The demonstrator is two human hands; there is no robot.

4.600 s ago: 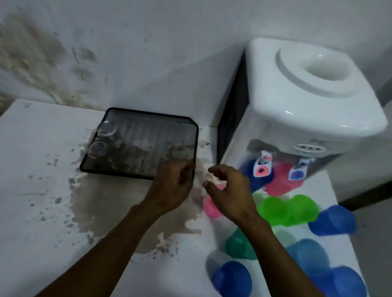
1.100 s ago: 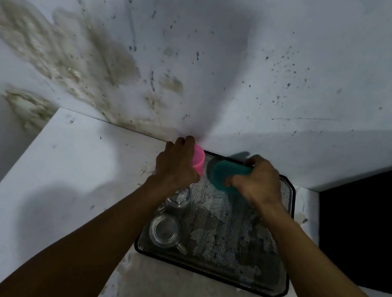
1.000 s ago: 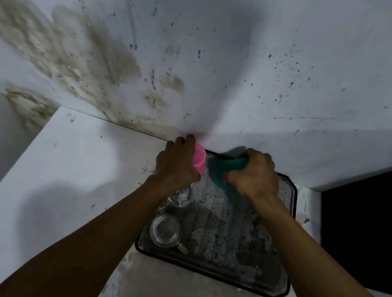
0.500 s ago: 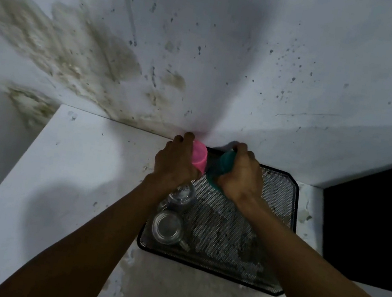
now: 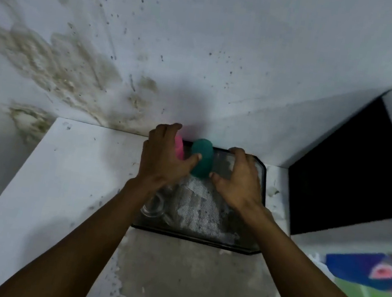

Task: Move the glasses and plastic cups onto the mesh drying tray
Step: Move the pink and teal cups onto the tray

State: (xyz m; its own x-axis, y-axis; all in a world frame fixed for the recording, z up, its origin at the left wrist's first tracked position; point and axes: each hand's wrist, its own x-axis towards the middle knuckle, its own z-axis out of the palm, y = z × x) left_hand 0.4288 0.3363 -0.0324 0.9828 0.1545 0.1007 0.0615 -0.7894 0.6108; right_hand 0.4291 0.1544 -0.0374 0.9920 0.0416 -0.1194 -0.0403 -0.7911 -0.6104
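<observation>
Stained white surface (image 5: 63,179): mesh drying tray (image 5: 262,183); teal cup (image 5: 202,160) at 12 o'clock, light, rigid, grip sidewall. Left hand (image 5: 162,161) grasping pink cup (image 5: 179,147); right hand (image 5: 238,180) released.

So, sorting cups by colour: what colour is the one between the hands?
Teal green cup, seen in the head view.

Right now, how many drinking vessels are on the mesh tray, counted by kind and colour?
Pink plastic cup: 1
Teal plastic cup: 1
Clear glass: 1 in view; the left hand and its forearm may hide more
Total visible on the mesh tray: 3
</observation>
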